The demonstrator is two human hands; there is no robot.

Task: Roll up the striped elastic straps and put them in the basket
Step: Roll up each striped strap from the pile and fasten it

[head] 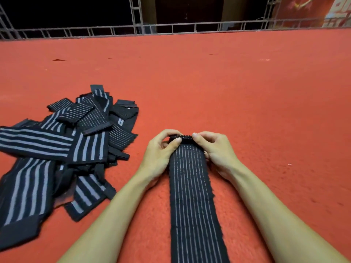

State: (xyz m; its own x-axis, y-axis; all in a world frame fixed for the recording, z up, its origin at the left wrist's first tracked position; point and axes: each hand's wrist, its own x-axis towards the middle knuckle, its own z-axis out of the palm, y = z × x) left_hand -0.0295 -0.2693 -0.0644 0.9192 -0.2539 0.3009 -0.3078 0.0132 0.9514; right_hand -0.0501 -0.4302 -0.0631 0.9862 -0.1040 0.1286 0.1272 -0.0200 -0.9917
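A long black elastic strap with thin white stripes (pixel 193 202) lies flat on the red carpet, running from the bottom edge up to my hands. Its far end is folded over into a small roll. My left hand (pixel 159 154) pinches the left side of that roll with thumb and fingers. My right hand (pixel 216 150) pinches the right side, fingers curled over the top. A loose pile of several black straps with grey-white stripes (pixel 62 149) lies to the left. No basket is in view.
The red carpet (pixel 247 92) stretches far ahead and to the right. A grey metal truss railing (pixel 171 29) runs along its far edge, with darkness behind. A red banner (pixel 322 10) hangs at the top right.
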